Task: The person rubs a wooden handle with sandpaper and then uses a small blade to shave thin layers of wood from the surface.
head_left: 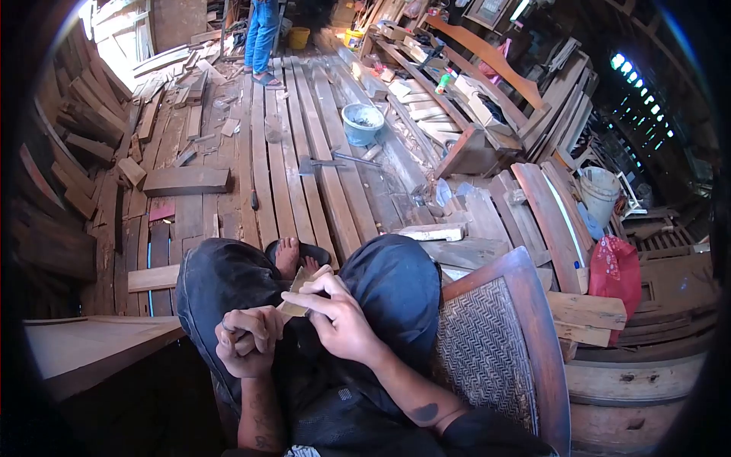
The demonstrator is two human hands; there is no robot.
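Note:
Above my lap is a small flat tan piece [294,308], partly covered by fingers; its kind does not show clearly. My right hand [340,320] grips it from above, with the index finger laid across its face. Curled into a fist, my left hand [250,341] closes at the piece's left corner. The fingertips there are partly hidden. Below both hands are my dark trousers [392,286], with a sandalled foot [288,257] on the floor just beyond.
A woven chair seat [487,354] is at my right, a wooden panel [106,350] at my left. Long planks [293,190] run ahead, bearing a hatchet-like tool [308,165] and a bucket [362,124]. Wood scraps lie around. A person in jeans [262,38] stands at the far end.

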